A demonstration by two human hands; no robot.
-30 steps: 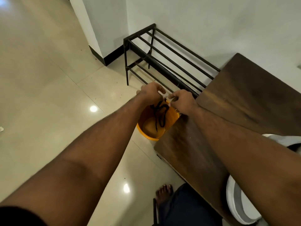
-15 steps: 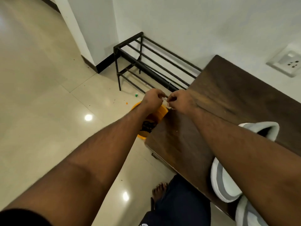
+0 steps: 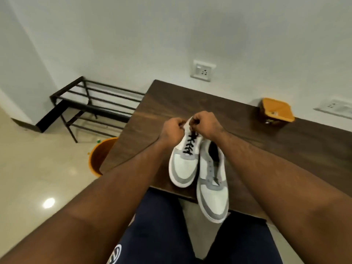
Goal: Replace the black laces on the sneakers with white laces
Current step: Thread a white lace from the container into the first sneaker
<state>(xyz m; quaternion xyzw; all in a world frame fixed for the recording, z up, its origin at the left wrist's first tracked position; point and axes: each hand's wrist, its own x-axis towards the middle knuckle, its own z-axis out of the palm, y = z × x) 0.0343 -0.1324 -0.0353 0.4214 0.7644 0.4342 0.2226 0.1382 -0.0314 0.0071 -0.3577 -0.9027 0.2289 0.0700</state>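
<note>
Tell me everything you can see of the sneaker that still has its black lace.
The laced sneaker is white with grey panels at toe and eyelets and a white sole. It stands on the dark wooden table, toe toward the person, close beside the unlaced sneaker. The black lace crisscrosses its eyelets. The left hand and right hand grip its upper end; what the fingers pinch is hidden.

No text, number or brand can be read. A round white emblem (image 3: 115, 254) stands on the dark trousers (image 3: 162, 235) at the near edge, its characters blurred and cut off. A small pale label (image 3: 267, 121) stands on the side of the brown container with the orange lid (image 3: 276, 111), far right on the table; its print is too small to make out.
</note>
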